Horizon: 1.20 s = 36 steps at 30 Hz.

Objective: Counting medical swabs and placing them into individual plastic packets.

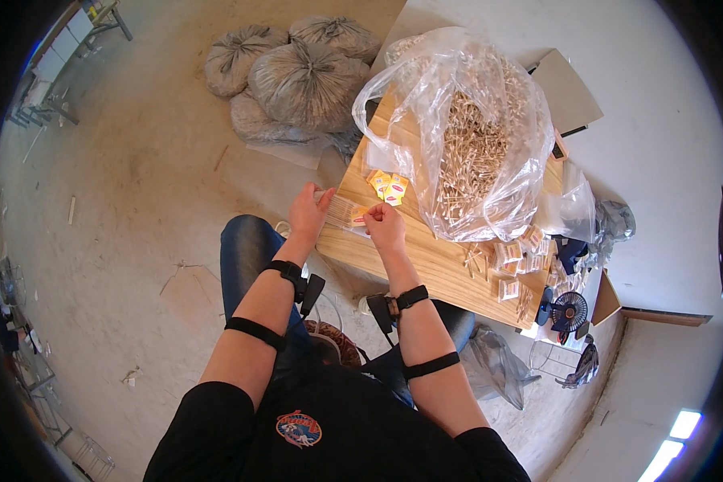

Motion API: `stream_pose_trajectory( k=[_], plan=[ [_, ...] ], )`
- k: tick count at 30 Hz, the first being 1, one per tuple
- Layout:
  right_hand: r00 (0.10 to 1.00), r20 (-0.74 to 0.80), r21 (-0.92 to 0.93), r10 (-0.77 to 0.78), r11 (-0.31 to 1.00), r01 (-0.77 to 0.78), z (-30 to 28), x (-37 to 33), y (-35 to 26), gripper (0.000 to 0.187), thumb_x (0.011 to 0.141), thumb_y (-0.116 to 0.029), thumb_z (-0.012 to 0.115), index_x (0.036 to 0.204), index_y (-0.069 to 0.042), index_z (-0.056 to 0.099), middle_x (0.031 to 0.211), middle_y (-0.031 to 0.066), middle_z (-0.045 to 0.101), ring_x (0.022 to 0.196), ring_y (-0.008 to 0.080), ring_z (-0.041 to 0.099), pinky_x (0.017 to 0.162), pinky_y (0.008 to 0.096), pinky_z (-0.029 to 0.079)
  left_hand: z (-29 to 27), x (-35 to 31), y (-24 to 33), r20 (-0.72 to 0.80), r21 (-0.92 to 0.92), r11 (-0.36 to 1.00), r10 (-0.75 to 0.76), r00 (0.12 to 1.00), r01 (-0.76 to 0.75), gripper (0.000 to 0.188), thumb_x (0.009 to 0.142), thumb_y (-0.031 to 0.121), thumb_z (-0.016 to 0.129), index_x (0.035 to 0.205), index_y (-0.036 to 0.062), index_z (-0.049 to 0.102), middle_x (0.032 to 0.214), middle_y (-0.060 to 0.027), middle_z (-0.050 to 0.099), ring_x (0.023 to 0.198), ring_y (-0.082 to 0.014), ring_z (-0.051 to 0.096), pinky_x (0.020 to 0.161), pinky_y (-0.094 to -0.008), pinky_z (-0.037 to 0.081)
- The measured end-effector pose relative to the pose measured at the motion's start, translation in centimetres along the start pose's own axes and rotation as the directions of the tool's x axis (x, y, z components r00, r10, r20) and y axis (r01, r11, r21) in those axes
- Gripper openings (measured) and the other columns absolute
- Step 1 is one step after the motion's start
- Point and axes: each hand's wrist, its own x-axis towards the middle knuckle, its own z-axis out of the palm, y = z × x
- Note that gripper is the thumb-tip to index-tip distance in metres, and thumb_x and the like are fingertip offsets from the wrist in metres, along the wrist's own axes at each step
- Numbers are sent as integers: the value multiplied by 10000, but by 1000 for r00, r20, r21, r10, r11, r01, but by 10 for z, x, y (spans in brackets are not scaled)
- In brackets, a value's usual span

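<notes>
At the table's left corner, my left hand (307,215) is closed on one end of a small clear plastic bag (340,210). My right hand (387,225) pinches at the other end, where a yellow card (359,215) shows. Thin pale lines run along the bag; I cannot tell whether they are sticks or creases. Just beyond my right hand lie several loose yellow and white cards (394,189). A big open clear plastic bag (530,173) rests farther right, heaped with wooden cotton swabs (474,136).
Small filled packs (508,255) and loose swabs (475,259) lie on the wooden table (426,269) near its right end. A small dark fan (569,311) stands past them. Tied grey sacks (309,80) sit on the floor behind. A grey plastic bag (494,365) lies below the table's near edge.
</notes>
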Motion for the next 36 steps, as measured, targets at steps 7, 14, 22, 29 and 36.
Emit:
stream_pose_trajectory(
  k=[7,14,22,29,36],
  plan=[
    [985,113,-112,-127,984,140,6,1,-8,86,842,-70,679,896,-6,660,767,74,685,626,128,638,565,276,512,0,1,-2,-8,34,999,-23,1000,23,417,870,441,673,955,37,615,852,-226,668,827,-428,636,702,-476,498],
    [964,40,-274,-264,925,264,3,7,-28,139,780,-69,707,867,-13,613,746,101,658,709,208,658,665,328,524,1,1,0,-24,74,997,-4,1000,5,402,866,449,674,957,65,598,811,-202,673,789,-416,641,656,-489,495],
    [960,152,-300,-235,914,272,5,10,-31,194,740,-65,733,877,-29,601,744,102,652,726,232,660,670,347,520,4,1,-2,-37,76,997,-9,999,12,404,862,447,682,951,61,606,809,-203,674,781,-410,645,650,-483,498],
    [938,129,-385,-321,856,345,19,14,-48,220,739,-53,729,861,-27,547,774,144,632,766,323,646,666,401,502,6,0,-7,-55,70,998,8,998,-4,399,861,446,683,949,64,603,819,-200,673,789,-408,645,658,-481,499],
    [931,137,-406,-340,838,366,26,17,-46,179,764,-72,672,878,-44,536,869,168,624,886,371,615,762,458,485,3,-2,-1,-31,58,998,-27,999,29,397,865,434,686,949,55,605,842,-212,667,821,-421,634,689,-475,490]
  ],
)
